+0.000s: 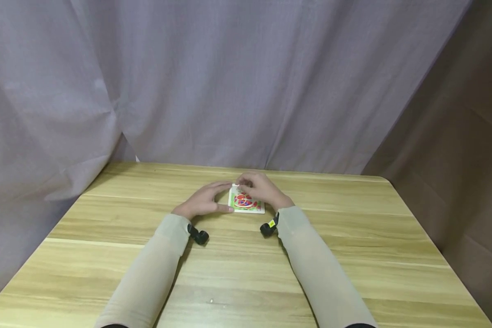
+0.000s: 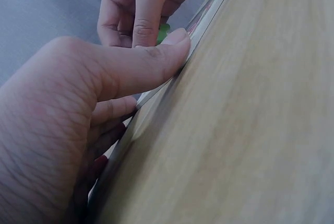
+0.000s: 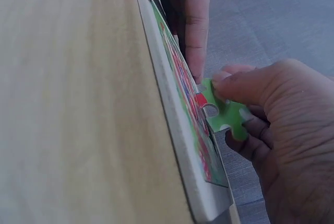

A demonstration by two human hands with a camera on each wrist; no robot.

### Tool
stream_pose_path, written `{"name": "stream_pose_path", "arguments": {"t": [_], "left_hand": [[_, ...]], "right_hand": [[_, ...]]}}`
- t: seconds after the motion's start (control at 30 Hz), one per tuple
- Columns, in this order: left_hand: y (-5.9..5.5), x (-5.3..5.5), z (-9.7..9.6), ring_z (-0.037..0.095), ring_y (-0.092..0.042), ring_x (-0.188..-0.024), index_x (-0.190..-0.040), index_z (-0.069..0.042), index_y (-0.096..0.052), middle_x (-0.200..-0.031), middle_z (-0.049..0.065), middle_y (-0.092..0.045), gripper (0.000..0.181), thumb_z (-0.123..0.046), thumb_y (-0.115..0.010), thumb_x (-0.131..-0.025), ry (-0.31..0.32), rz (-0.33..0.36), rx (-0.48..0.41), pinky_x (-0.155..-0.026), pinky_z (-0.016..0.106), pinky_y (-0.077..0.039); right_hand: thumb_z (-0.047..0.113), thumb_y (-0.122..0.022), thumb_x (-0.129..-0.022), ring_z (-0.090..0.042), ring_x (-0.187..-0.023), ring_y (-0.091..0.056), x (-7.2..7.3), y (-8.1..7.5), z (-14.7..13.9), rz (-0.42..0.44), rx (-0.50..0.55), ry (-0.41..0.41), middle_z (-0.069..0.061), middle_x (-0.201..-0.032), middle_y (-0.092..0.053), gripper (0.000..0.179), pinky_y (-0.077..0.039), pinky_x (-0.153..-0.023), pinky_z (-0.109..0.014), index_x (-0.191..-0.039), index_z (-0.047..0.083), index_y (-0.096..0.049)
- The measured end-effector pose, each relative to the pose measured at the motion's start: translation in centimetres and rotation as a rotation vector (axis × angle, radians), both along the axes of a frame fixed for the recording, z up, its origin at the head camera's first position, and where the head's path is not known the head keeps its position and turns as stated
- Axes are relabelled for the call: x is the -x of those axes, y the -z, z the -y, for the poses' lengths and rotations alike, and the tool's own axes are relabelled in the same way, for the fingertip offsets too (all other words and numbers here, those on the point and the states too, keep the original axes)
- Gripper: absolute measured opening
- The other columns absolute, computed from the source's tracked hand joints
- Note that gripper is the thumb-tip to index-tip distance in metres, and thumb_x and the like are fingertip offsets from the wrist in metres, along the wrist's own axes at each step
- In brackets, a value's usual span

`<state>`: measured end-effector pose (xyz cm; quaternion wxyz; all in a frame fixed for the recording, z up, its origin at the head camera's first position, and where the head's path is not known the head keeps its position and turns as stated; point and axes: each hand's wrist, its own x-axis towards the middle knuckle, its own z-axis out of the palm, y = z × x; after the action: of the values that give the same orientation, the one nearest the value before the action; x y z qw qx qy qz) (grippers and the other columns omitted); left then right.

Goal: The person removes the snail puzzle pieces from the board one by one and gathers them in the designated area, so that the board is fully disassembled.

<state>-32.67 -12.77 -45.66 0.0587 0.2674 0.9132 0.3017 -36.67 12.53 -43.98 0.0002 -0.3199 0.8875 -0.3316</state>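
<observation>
A small square jigsaw puzzle board [image 1: 248, 206] with a white border and a red, blue and green picture lies on the table. My left hand [image 1: 205, 199] rests along its left side, the thumb on the near corner and the fingers reaching toward the far one. In the left wrist view, that thumb [image 2: 151, 67] lies nearly straight on the board's edge. My right hand [image 1: 262, 189] is over the far part of the board. Between thumb and fingers it pinches a green puzzle piece [image 3: 224, 110] with a bit of red, held at the picture's surface. Whether the piece is seated cannot be told.
The wooden table [image 1: 238, 269] stretches around the board on all sides. Behind it hangs a grey curtain [image 1: 213, 82], with a darker brown cloth [image 1: 463, 182] on the right. Each wrist wears a black strap with a small camera [image 1: 201, 237].
</observation>
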Motion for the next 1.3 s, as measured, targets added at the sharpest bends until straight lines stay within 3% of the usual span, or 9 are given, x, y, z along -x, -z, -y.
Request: {"name": "stream_pose_path", "arguments": {"t": [0.23,0.47,0.63,0.93,1.03,1.3], "left_hand": [[0.0,0.0,-0.1,0.040,-0.036,-0.170,-0.174,-0.012,-0.043,-0.182,0.012,-0.040,0.097,-0.053,-0.083,-0.095,-0.010,0.006,0.001,-0.140,0.068,-0.025],[0.2,-0.1,-0.2,0.041,-0.036,-0.170,-0.174,-0.012,-0.043,-0.182,0.012,-0.040,0.098,-0.055,-0.082,-0.095,-0.009,0.009,0.019,-0.139,0.069,-0.026],[0.2,-0.2,-0.2,0.040,-0.036,-0.170,-0.174,-0.012,-0.043,-0.182,0.012,-0.040,0.098,-0.053,-0.083,-0.094,-0.012,0.009,0.016,-0.140,0.069,-0.025],[0.0,0.1,-0.1,0.042,-0.036,-0.169,-0.173,-0.009,-0.043,-0.182,0.014,-0.040,0.098,-0.052,-0.082,-0.095,0.002,-0.009,0.011,-0.140,0.069,-0.025],[0.1,0.2,0.0,0.042,-0.036,-0.169,-0.174,-0.009,-0.042,-0.182,0.014,-0.040,0.098,-0.054,-0.082,-0.095,0.004,-0.013,0.015,-0.140,0.069,-0.025],[0.1,0.2,0.1,0.042,-0.037,-0.169,-0.173,-0.008,-0.042,-0.182,0.015,-0.041,0.099,-0.054,-0.082,-0.095,0.008,-0.015,0.011,-0.139,0.069,-0.026]], "right_hand": [[0.015,-0.074,-0.108,-0.030,-0.113,-0.078,0.1,0.3,-0.4,0.005,0.013,-0.022,-0.015,-0.123,-0.083,0.028,-0.065,-0.107,-0.050,-0.133,0.003,-0.077],[0.021,-0.077,-0.108,-0.025,-0.108,-0.078,-0.3,0.8,-0.6,0.010,-0.009,0.008,-0.011,-0.120,-0.085,0.023,-0.065,-0.104,-0.048,-0.126,0.008,-0.080],[0.020,-0.076,-0.109,-0.021,-0.099,-0.074,-0.4,0.9,-0.6,-0.010,-0.008,0.029,-0.011,-0.122,-0.084,0.021,-0.065,-0.096,-0.045,-0.126,0.009,-0.081],[0.019,-0.074,-0.110,-0.015,-0.085,-0.072,-0.3,0.5,-0.8,-0.035,0.027,0.036,-0.009,-0.109,-0.084,0.023,-0.066,-0.086,-0.039,-0.129,0.008,-0.080],[0.019,-0.074,-0.111,-0.017,-0.088,-0.076,-0.3,0.5,-0.8,-0.036,0.041,0.035,-0.011,-0.116,-0.084,0.023,-0.068,-0.089,-0.041,-0.130,0.007,-0.079],[0.020,-0.075,-0.110,-0.035,-0.118,-0.080,-0.3,0.7,-1.3,-0.085,0.052,0.041,-0.017,-0.131,-0.082,0.027,-0.065,-0.109,-0.054,-0.131,0.004,-0.079]]}}
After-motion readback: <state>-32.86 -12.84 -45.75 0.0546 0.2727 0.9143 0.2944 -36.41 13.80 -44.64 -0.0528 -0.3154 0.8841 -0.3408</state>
